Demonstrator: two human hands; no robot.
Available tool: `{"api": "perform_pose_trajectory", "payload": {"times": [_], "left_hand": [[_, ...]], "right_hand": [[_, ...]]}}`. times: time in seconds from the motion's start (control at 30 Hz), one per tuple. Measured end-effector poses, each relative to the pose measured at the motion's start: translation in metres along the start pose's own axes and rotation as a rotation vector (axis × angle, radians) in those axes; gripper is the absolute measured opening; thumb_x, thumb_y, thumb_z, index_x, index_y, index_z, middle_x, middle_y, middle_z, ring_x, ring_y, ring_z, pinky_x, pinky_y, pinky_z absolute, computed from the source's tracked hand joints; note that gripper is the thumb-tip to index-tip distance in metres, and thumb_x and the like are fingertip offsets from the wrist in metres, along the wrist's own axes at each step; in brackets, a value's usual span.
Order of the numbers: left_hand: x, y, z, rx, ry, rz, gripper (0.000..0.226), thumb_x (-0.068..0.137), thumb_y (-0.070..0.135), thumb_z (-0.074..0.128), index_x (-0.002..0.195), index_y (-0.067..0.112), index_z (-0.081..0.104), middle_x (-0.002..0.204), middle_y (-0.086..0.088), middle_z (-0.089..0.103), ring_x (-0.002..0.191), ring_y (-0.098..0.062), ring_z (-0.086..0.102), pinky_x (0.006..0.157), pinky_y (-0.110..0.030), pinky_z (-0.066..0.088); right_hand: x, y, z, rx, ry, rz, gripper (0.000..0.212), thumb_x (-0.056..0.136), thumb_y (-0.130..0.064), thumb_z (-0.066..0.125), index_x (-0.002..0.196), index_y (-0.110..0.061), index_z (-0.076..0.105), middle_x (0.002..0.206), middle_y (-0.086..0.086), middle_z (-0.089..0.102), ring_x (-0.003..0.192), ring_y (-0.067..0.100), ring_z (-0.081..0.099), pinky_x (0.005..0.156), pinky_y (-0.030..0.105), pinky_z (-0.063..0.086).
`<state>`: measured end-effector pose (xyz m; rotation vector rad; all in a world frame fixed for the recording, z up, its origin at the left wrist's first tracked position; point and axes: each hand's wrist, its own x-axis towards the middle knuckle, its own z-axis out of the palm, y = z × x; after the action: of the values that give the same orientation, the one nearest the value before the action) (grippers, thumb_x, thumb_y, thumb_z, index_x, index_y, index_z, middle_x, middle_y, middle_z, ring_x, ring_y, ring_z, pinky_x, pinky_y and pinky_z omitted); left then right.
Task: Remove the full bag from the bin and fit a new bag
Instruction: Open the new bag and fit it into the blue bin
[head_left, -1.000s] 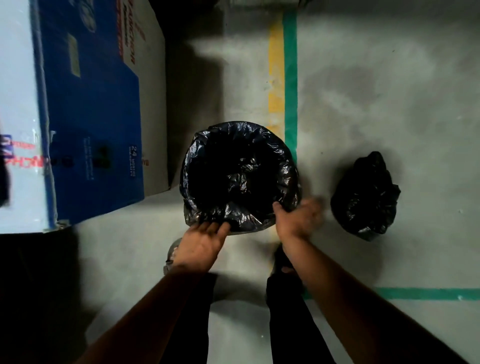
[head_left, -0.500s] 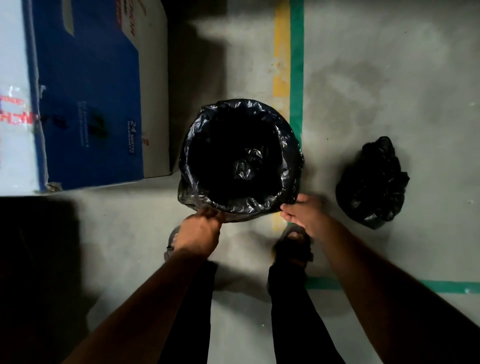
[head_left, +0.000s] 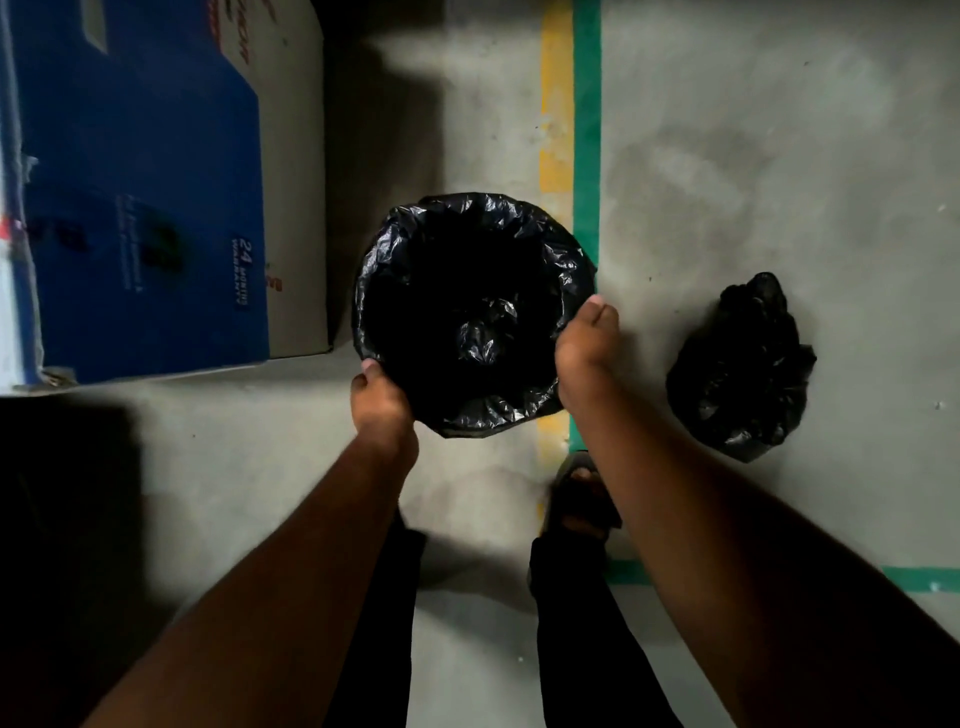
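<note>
A round bin stands on the concrete floor, lined with a new black bag whose edge is folded over the rim. My left hand grips the bag-covered rim at the near left. On the right side of the rim, my right hand is closed on the bag, thumb up. The bin's inside is dark; crumpled plastic shows at its bottom. The full bag, black and tied, lies on the floor to the right of the bin, apart from both hands.
A large blue and white cardboard box stands close to the bin's left. Yellow and green floor lines run behind the bin. My sandalled foot is just below the bin, on the right.
Both hands have moved up from the near edge of the rim to its left and right sides and closed on the bag. The view has shifted closer.
</note>
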<state>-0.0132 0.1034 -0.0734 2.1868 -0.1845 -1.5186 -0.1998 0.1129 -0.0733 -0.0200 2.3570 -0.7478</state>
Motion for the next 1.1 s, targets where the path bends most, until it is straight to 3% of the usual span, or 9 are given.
{"api": "perform_pose_trajectory", "payload": {"times": [0.17, 0.27, 0.4, 0.47, 0.53, 0.63, 0.73, 0.93, 1.1], "left_hand": [[0.002, 0.0, 0.01, -0.125, 0.044, -0.096, 0.061, 0.095, 0.063, 0.035, 0.135, 0.021, 0.053, 0.137, 0.0, 0.059, 0.125, -0.025, 0.056, 0.109, -0.038, 0.043], [-0.006, 0.005, 0.008, -0.135, 0.084, -0.161, 0.067, 0.094, 0.066, 0.034, 0.13, 0.014, 0.055, 0.125, -0.002, 0.064, 0.112, -0.024, 0.06, 0.102, -0.035, 0.048], [-0.017, 0.014, 0.0, 0.002, 0.109, -0.123, 0.063, 0.099, 0.057, 0.025, 0.145, 0.016, 0.039, 0.146, -0.009, 0.049, 0.133, -0.03, 0.046, 0.109, -0.035, 0.036], [-0.024, 0.02, -0.009, 0.398, 0.313, 0.09, 0.053, 0.099, 0.052, 0.034, 0.138, 0.015, 0.042, 0.141, -0.02, 0.047, 0.13, -0.037, 0.044, 0.102, -0.041, 0.036], [-0.029, 0.03, -0.014, 0.905, 0.375, 0.597, 0.039, 0.095, 0.039, 0.05, 0.126, 0.015, 0.049, 0.128, -0.019, 0.051, 0.12, -0.037, 0.046, 0.097, -0.048, 0.039], [-0.015, 0.039, 0.007, 1.39, -0.138, 1.31, 0.027, 0.085, 0.023, 0.053, 0.11, 0.017, 0.057, 0.108, -0.008, 0.056, 0.104, -0.033, 0.051, 0.083, -0.042, 0.04], [0.012, 0.049, 0.053, 1.836, -0.422, 1.315, 0.033, 0.092, 0.023, 0.043, 0.122, 0.016, 0.055, 0.123, -0.005, 0.055, 0.12, -0.028, 0.044, 0.092, -0.038, 0.037], [0.083, 0.049, 0.098, 2.716, -0.313, 1.267, 0.059, 0.101, 0.04, 0.031, 0.155, 0.019, 0.017, 0.163, -0.002, 0.018, 0.151, -0.023, 0.009, 0.12, -0.04, 0.006], [0.08, 0.042, 0.083, 2.804, -0.286, 1.225, 0.067, 0.099, 0.048, 0.028, 0.156, 0.019, 0.007, 0.166, -0.003, 0.003, 0.152, -0.026, -0.004, 0.12, -0.045, -0.006]], "right_hand": [[0.01, 0.005, 0.02, -0.063, 0.061, -0.062, 0.064, 0.103, -0.043, 0.023, 0.112, 0.002, 0.067, 0.113, 0.027, 0.068, 0.108, 0.043, 0.061, 0.095, 0.043, 0.048], [0.012, 0.007, 0.014, -0.068, 0.031, -0.025, 0.069, 0.102, -0.047, 0.022, 0.108, 0.002, 0.069, 0.107, 0.026, 0.07, 0.105, 0.044, 0.063, 0.094, 0.047, 0.05], [0.0, 0.0, -0.012, -0.266, 0.109, -0.104, 0.052, 0.103, -0.038, 0.032, 0.117, 0.003, 0.062, 0.118, 0.026, 0.064, 0.112, 0.043, 0.057, 0.089, 0.035, 0.036], [-0.013, -0.004, -0.023, -0.384, 0.297, -0.486, 0.035, 0.093, -0.031, 0.05, 0.108, -0.002, 0.061, 0.108, 0.022, 0.063, 0.101, 0.041, 0.058, 0.08, 0.037, 0.035], [-0.025, -0.005, -0.02, -0.558, 0.193, -0.933, 0.023, 0.082, -0.023, 0.059, 0.101, -0.012, 0.061, 0.1, 0.013, 0.06, 0.094, 0.033, 0.055, 0.08, 0.038, 0.039], [-0.029, -0.007, 0.014, -0.816, -0.332, -1.101, 0.023, 0.08, -0.014, 0.055, 0.103, -0.015, 0.058, 0.106, 0.009, 0.058, 0.105, 0.03, 0.054, 0.085, 0.041, 0.051], [-0.009, 0.002, 0.059, -1.061, -0.543, -0.888, 0.036, 0.087, -0.01, 0.053, 0.123, -0.01, 0.053, 0.128, 0.01, 0.052, 0.127, 0.028, 0.045, 0.1, 0.039, 0.048], [0.043, 0.026, 0.119, -1.478, -0.644, -0.615, 0.08, 0.084, -0.031, 0.064, 0.15, -0.019, 0.021, 0.155, 0.015, 0.021, 0.143, 0.035, 0.018, 0.113, 0.046, 0.029], [0.046, 0.036, 0.119, -1.552, -0.626, -0.666, 0.08, 0.084, -0.044, 0.062, 0.15, -0.023, 0.02, 0.156, 0.014, 0.023, 0.144, 0.033, 0.017, 0.112, 0.046, 0.025]]}}
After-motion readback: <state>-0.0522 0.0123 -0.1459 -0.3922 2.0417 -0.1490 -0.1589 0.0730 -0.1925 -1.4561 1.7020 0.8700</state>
